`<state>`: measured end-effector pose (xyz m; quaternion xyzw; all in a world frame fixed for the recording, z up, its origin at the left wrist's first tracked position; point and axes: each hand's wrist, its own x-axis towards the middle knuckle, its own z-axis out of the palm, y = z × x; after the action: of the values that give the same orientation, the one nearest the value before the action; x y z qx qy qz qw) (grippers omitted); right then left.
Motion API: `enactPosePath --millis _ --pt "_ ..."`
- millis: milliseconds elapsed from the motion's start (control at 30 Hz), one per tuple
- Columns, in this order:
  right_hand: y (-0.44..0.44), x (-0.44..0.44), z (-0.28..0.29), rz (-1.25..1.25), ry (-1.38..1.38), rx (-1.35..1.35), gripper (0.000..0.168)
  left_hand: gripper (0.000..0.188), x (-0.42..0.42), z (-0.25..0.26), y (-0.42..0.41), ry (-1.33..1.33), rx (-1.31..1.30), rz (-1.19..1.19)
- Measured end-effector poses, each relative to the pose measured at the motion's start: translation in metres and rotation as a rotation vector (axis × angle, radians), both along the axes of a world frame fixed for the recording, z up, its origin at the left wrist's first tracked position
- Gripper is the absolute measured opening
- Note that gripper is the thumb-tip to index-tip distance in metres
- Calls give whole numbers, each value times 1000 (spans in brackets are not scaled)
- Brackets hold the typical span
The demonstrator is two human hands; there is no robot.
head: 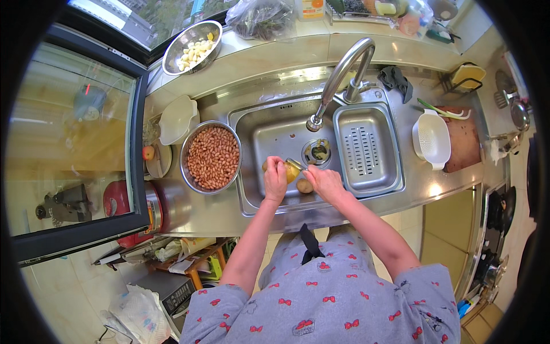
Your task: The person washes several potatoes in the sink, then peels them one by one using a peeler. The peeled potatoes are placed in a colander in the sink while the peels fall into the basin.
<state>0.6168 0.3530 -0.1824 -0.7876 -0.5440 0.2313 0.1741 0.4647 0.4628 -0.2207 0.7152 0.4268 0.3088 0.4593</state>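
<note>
Over the stainless steel sink [270, 133], my left hand [275, 178] grips a partly peeled potato [291, 173] whose yellow flesh shows. My right hand [324, 182] holds a metal peeler [296, 164], its head against the potato's upper side. Below and between the hands, an unpeeled brown potato [304, 185] lies in the basin. Peelings [320, 151] sit in and around the drain just beyond the hands. Something brownish shows left of my left hand, mostly hidden by it.
A curved faucet [331, 86] arches above the basin. To its right rests a perforated steel tray [382, 129]. A steel bowl of peanuts [184, 167] stands left, near an open window pane [139, 129]. Farther right are a white colander [432, 137] and a wooden cutting board [466, 142].
</note>
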Motion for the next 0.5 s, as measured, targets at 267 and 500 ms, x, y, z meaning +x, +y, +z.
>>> enactPosePath --millis 267,500 --pt "-5 14 -11 -88 -42 -41 36 24 2 -8 8 -90 -27 56" --pt "-3 30 -77 -66 -204 -58 33 25 7 -19 3 -231 -137 116"
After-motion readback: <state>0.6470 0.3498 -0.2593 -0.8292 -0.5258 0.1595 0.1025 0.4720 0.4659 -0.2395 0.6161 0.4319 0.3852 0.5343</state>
